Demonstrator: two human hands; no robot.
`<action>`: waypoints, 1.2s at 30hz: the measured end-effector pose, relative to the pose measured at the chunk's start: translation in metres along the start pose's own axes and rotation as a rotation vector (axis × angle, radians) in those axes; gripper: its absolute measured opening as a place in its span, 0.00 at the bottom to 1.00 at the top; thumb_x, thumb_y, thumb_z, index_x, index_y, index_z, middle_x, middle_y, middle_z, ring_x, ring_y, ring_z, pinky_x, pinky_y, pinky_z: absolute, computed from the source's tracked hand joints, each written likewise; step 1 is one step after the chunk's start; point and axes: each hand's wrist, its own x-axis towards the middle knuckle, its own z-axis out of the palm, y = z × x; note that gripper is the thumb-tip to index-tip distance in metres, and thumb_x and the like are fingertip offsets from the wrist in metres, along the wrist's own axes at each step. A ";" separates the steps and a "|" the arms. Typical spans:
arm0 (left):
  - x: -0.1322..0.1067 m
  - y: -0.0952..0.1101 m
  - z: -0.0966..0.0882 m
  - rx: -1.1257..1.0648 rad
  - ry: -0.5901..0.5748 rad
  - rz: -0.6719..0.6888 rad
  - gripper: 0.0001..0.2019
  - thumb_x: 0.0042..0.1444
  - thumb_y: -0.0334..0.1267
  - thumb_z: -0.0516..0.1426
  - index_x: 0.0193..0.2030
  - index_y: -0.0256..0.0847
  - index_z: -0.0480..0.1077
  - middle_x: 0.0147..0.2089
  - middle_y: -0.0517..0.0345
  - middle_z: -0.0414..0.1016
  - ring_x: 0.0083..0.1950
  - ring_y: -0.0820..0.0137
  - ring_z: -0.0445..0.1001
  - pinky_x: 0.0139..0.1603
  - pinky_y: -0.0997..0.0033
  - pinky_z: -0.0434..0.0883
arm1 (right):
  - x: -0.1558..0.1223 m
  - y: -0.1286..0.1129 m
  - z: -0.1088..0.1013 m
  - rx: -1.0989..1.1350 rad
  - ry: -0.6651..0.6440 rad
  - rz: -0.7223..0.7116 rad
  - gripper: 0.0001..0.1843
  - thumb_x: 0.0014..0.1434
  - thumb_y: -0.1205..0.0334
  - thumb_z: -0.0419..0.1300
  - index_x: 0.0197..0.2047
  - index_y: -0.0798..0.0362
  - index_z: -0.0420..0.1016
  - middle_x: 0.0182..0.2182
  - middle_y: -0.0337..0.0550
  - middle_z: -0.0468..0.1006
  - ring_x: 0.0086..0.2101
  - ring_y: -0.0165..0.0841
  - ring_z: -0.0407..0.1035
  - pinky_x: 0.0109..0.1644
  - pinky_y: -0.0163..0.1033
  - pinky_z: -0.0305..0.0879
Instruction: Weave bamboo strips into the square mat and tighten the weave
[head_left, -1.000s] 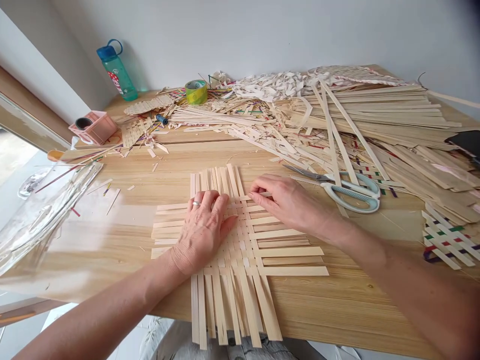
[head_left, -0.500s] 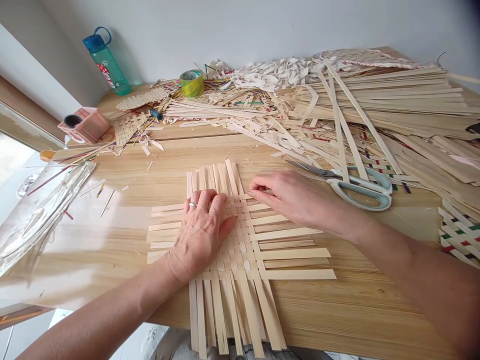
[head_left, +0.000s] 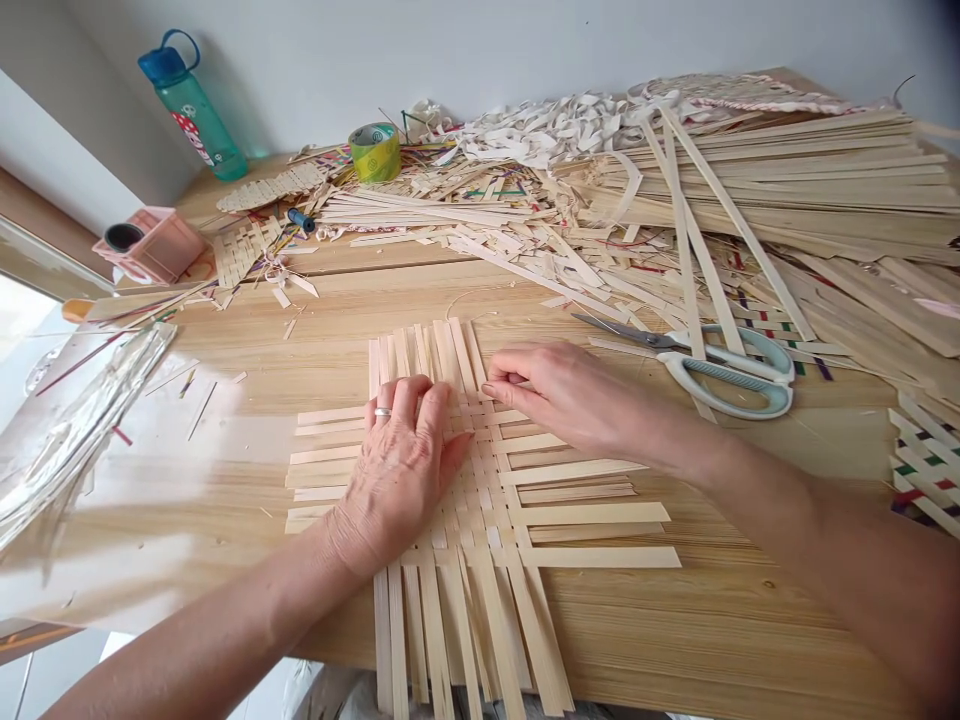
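Note:
A flat, partly woven mat of pale wood strips [head_left: 499, 490] lies on the wooden table [head_left: 720, 620], its loose ends sticking out on all sides. My left hand [head_left: 401, 460] presses flat on the mat's left half, with a ring on one finger. My right hand [head_left: 570, 395] rests at the mat's upper edge, its fingertips pinched on a thin strip whose length they mostly hide. Steel scissors with pale green handles [head_left: 724, 370] lie to the right of that hand, not touching it.
Large piles of loose strips [head_left: 780, 190] and offcuts cover the table's far side. Behind them stand a green water bottle [head_left: 191, 115], a tape roll [head_left: 374, 152] and a pink holder [head_left: 154, 245]. A clear plastic sheet [head_left: 82, 430] lies at left; a coloured woven piece [head_left: 926, 465] sits at right.
The whole scene has shifted in view as my head moved, with the bottle further left and the scissors further right. Both hands remain on the mat, and my right fingertips sit slightly further left.

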 end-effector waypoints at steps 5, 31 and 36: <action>0.000 0.000 0.000 -0.033 0.035 -0.007 0.16 0.64 0.35 0.56 0.57 0.41 0.59 0.54 0.45 0.65 0.54 0.55 0.62 0.54 0.50 0.67 | -0.001 0.000 -0.005 -0.007 -0.114 -0.002 0.18 0.68 0.61 0.51 0.25 0.52 0.55 0.22 0.37 0.65 0.25 0.30 0.56 0.32 0.38 0.46; 0.004 -0.001 -0.006 -0.020 -0.078 0.022 0.16 0.65 0.35 0.56 0.57 0.39 0.60 0.56 0.48 0.69 0.53 0.56 0.65 0.51 0.55 0.64 | -0.002 0.006 -0.005 0.073 -0.075 -0.036 0.19 0.65 0.60 0.53 0.23 0.52 0.56 0.19 0.33 0.59 0.23 0.27 0.53 0.31 0.38 0.44; 0.004 -0.001 -0.006 -0.015 -0.077 0.017 0.14 0.65 0.36 0.56 0.56 0.39 0.60 0.55 0.49 0.70 0.53 0.57 0.65 0.50 0.55 0.63 | 0.000 0.006 -0.005 0.091 -0.089 -0.014 0.19 0.65 0.58 0.53 0.23 0.52 0.57 0.19 0.33 0.59 0.23 0.27 0.53 0.30 0.38 0.43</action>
